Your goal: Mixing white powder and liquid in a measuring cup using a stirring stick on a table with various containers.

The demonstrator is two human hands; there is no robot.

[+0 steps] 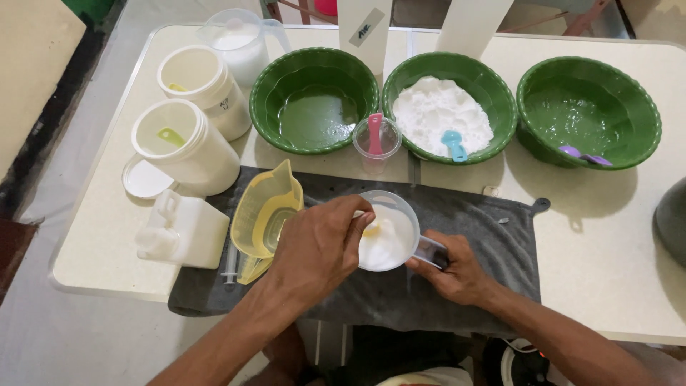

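The cream table (593, 271) spreads out under and beyond both my hands, and the grey towel (493, 236) lies directly beneath them. Well ahead of my right hand (457, 270) stand three green bowls: the nearest one (449, 107) holds white powder and a blue scoop (453, 145), the one further right (587, 112) holds clear liquid and a purple spoon (586, 156), and the one ahead of my left hand (320, 246) holds liquid too (313, 100). Far ahead and left of my left hand sit two white tubs (187, 146) (204, 89) and a clear jug (239, 43); a white square bottle (184, 230) lies well left of that hand, and a yellow measuring jug (268, 211) stands just beside it. Between my hands is the clear measuring cup (388, 230), filled with white liquid. My right hand is closed around its handle. My left hand is curled over the cup's rim, fingers pinching a small stirrer (371, 227) that dips into the white liquid. Just ahead of the cup is a small clear cup (376, 139) with a pink spoon (374, 132). A syringe (231, 263) lies left of my left wrist.
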